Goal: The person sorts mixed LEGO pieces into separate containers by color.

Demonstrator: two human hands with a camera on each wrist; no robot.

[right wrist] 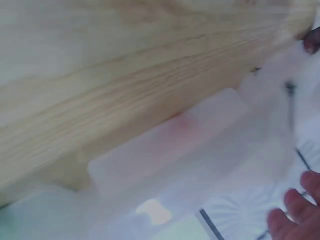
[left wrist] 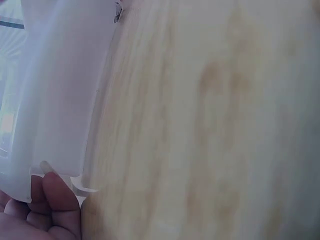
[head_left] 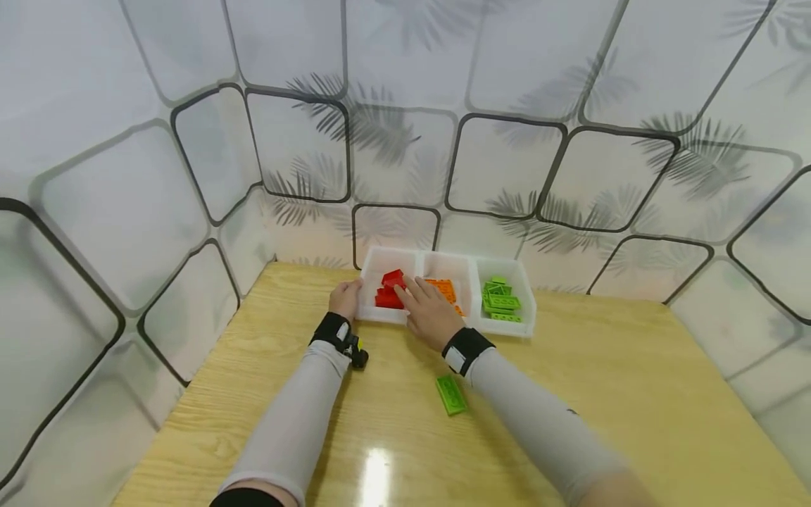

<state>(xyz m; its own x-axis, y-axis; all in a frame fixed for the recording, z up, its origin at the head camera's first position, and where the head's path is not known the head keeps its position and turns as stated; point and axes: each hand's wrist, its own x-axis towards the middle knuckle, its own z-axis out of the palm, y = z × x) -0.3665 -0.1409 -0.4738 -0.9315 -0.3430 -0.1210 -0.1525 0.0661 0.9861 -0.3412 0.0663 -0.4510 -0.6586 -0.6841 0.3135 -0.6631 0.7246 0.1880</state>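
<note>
A white three-compartment tray (head_left: 388, 258) holds red bricks (head_left: 389, 297) at left, orange bricks (head_left: 443, 287) in the middle and green bricks (head_left: 500, 301) at right. My left hand (head_left: 345, 299) grips the tray's left end; its thumb and fingers curl at the tray corner in the left wrist view. Over the divider between red and orange reaches my right hand (head_left: 434, 313), fingers extended and fingertips overlapping the red bricks. In the right wrist view those fingers (right wrist: 296, 206) are spread, with nothing seen between them.
On the wooden table (head_left: 393, 394), in front of the tray, lies a single green brick (head_left: 450, 394) near my right forearm. A patterned curtain (head_left: 399, 155) hangs close behind the tray and along the left side.
</note>
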